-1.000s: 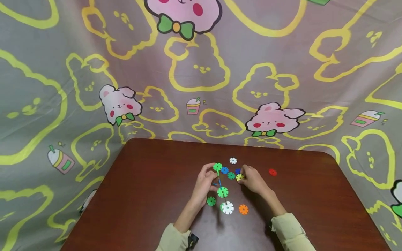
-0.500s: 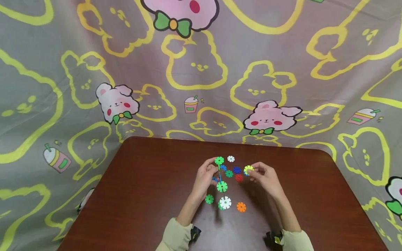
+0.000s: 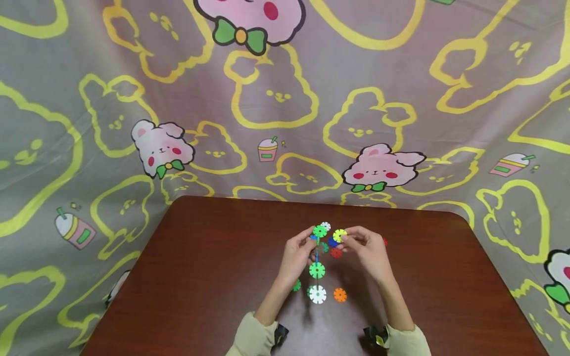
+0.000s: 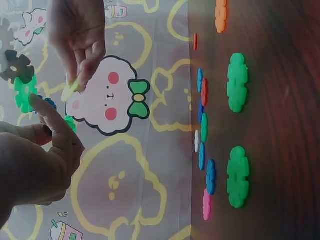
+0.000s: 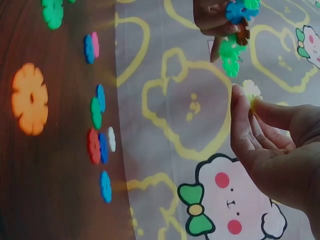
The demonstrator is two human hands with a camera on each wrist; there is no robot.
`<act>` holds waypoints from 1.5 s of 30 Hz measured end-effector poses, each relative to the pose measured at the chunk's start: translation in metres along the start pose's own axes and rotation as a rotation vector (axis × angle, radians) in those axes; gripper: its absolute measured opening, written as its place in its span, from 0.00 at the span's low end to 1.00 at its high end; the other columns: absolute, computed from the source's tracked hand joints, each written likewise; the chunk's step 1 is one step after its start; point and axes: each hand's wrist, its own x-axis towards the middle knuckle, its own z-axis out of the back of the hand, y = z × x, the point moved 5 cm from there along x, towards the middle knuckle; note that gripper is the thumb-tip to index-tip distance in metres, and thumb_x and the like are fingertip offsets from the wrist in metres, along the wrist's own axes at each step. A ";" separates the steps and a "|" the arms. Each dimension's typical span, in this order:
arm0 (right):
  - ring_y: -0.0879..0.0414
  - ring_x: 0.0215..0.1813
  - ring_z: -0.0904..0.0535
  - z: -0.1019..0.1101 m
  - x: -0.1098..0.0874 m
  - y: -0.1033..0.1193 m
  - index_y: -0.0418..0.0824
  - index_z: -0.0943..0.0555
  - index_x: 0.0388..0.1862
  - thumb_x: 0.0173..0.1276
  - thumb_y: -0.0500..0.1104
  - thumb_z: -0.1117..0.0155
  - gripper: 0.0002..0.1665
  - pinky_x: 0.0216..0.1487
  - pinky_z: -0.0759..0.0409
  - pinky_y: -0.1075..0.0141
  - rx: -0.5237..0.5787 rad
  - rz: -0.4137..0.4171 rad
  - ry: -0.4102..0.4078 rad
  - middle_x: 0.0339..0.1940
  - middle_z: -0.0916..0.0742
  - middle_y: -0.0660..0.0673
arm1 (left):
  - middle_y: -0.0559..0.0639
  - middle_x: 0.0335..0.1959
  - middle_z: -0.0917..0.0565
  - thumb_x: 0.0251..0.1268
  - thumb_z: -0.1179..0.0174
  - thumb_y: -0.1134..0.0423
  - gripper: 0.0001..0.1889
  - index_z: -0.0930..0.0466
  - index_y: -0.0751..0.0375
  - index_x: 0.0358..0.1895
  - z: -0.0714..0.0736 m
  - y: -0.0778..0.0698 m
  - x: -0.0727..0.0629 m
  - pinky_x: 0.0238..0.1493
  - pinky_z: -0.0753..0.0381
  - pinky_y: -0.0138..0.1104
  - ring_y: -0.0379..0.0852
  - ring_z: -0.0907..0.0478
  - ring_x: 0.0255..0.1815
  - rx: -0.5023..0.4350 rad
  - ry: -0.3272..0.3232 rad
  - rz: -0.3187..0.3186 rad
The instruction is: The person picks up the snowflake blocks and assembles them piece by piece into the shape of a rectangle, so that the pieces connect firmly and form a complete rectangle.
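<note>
My left hand (image 3: 296, 254) grips a linked construction of notched plastic snowflake discs, raised above the table. A green disc (image 3: 319, 231) tops it, with blue in the middle; another green disc (image 3: 317, 270) and a white disc (image 3: 317, 294) show lower down. A single yellow snowflake disc (image 3: 340, 236) is pinched between the thumb and fingers of my right hand (image 3: 367, 249). In the right wrist view a small gap separates the yellow disc (image 5: 250, 90) from the nearest green discs (image 5: 231, 55). The left fingers partly hide the joints of the construction.
Loose discs lie flat on the brown table (image 3: 213, 277): an orange disc (image 3: 340, 295), a red disc (image 3: 336, 252), a green disc (image 3: 296, 285), a pink disc (image 4: 206, 204) and several others. A patterned curtain (image 3: 285, 163) hangs behind the table.
My right hand has lifted the yellow disc off the table, swung right, then come back left beside the construction. My left hand has shifted slightly right with its discs.
</note>
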 end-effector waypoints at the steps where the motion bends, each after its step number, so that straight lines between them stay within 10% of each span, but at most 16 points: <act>1: 0.52 0.31 0.11 -0.001 0.000 0.000 0.22 0.19 0.46 0.73 0.31 0.33 0.11 0.38 0.11 0.61 0.002 -0.007 -0.006 0.34 0.11 0.34 | 0.46 0.24 0.25 0.68 0.42 0.72 0.26 0.25 0.70 0.70 -0.001 0.000 -0.001 0.19 0.28 0.25 0.38 0.27 0.19 0.001 0.000 0.001; 23: 0.41 0.34 0.10 -0.011 0.000 -0.007 0.23 0.24 0.49 0.76 0.33 0.37 0.12 0.41 0.12 0.53 0.106 -0.068 -0.030 0.34 0.10 0.34 | 0.47 0.26 0.23 0.66 0.43 0.73 0.26 0.23 0.67 0.69 -0.005 -0.002 -0.002 0.19 0.27 0.26 0.40 0.27 0.18 0.016 0.035 -0.020; 45: 0.52 0.34 0.10 -0.018 0.002 -0.014 0.27 0.29 0.45 0.78 0.34 0.39 0.10 0.39 0.11 0.57 0.341 -0.105 0.037 0.32 0.09 0.40 | 0.46 0.26 0.24 0.68 0.42 0.72 0.24 0.24 0.70 0.67 -0.011 0.001 -0.002 0.20 0.29 0.27 0.37 0.29 0.18 -0.033 0.065 0.025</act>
